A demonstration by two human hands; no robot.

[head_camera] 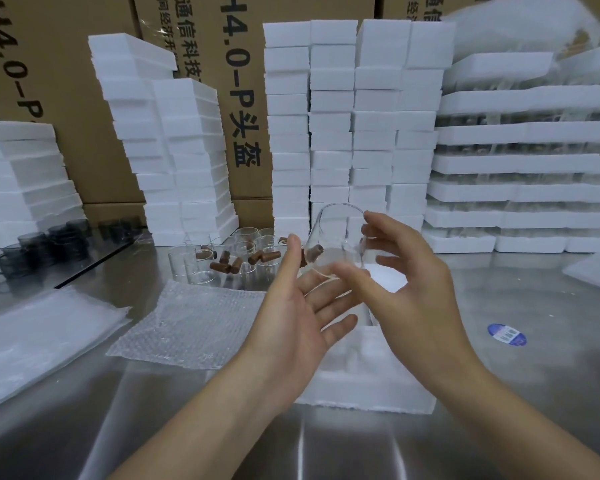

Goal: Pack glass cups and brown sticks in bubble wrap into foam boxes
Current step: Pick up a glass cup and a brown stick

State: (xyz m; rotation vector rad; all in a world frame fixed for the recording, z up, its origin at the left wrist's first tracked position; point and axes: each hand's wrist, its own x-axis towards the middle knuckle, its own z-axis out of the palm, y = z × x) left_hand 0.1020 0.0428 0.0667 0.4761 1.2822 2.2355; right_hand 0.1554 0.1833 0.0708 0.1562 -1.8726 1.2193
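Observation:
I hold a clear glass cup (336, 237) tilted above the table, with a brown stick (314, 254) at its left side. My right hand (416, 289) grips the cup, fingertips on the rim and thumb near the base. My left hand (291, 317) lies palm up under the cup with straight fingers, its thumb beside the brown stick. Below my hands sits an open white foam box (361, 393). To the left of the box lies a sheet of bubble wrap (191, 320). Several more glass cups (246, 249) and loose brown sticks (227, 266) stand behind it.
Tall stacks of white foam boxes (343, 126) line the back, in front of cardboard cartons (243, 98). Foam trays (520, 168) are stacked at the right. Dark cups (35, 251) and a pile of clear plastic bags (39, 337) sit at the left. A blue sticker (506, 335) lies on the steel table.

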